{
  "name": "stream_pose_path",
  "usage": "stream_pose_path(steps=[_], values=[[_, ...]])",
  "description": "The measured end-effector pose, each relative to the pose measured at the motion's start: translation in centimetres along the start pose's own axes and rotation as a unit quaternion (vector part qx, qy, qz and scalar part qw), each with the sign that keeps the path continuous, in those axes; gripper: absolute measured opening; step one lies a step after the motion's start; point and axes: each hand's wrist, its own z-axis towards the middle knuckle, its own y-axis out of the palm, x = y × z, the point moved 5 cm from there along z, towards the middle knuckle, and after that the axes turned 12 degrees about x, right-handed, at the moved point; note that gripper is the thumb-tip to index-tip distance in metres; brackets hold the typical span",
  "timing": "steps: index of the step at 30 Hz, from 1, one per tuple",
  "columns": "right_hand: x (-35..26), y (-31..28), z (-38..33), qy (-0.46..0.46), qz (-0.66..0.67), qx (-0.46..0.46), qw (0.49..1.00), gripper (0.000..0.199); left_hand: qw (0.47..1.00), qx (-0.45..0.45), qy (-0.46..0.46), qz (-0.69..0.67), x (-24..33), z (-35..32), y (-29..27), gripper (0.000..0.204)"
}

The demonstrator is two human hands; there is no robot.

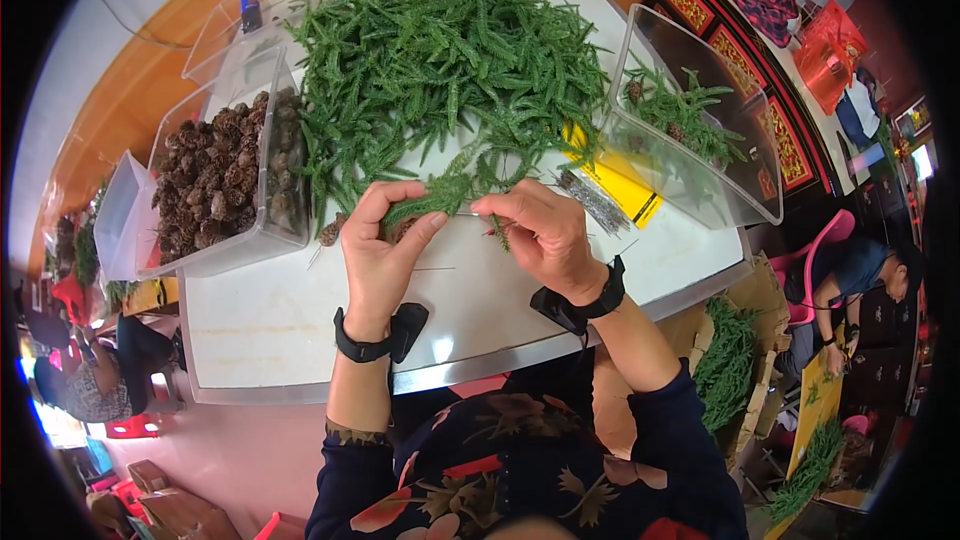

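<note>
Above the white table (290,315), my left hand (375,255) is closed round an artificial pine sprig (448,192). A brown pine cone (404,228) shows between its thumb and fingers. My right hand (548,240) pinches with thumb and forefinger at the sprig's right end, and a bit of green hangs below its fingers. Exactly what those fingertips grip is partly hidden. Just beyond both hands spreads a large heap of green pine sprigs (450,50). Beside my left hand a loose pine cone (331,231) lies on the table.
On the left stands a clear bin of pine cones (215,175). A clear bin (770,195) at the right holds finished-looking sprigs with cones. Thin wires (590,202) lie by a yellow packet (640,202). A cardboard box of greenery (725,355) sits below right. Another person (855,275) works farther right.
</note>
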Motion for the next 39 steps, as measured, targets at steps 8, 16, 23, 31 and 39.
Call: stream_pose_path(steps=[8, 16, 23, 31, 39], values=[[0.4, 0.1, -0.1, 0.032, -0.004, 0.009, 0.999, 0.039, 0.999, 0.032, 0.007, -0.004, -0.1, 0.0, 0.2, 0.048], [0.3, 0.2, -0.2, 0.058, -0.002, 0.011, 0.998, 0.037, 0.998, 0.032, -0.03, -0.049, -0.4, 0.1, 0.2, 0.056], [1.5, 0.3, -0.5, 0.141, 0.032, 0.03, 0.989, 0.031, 0.996, 0.012, -0.028, -0.079, -0.1, 0.0, 0.6, 0.056], [0.6, 1.4, 0.3, 0.149, 0.056, 0.033, 0.987, 0.02, 1.0, -0.019, 0.024, -0.003, 0.2, -0.1, 0.6, 0.056], [2.1, 2.1, -1.0, 0.209, 0.082, 0.017, 0.974, 0.014, 0.976, 0.003, -0.169, -0.137, -0.2, 0.0, 0.3, 0.036]])
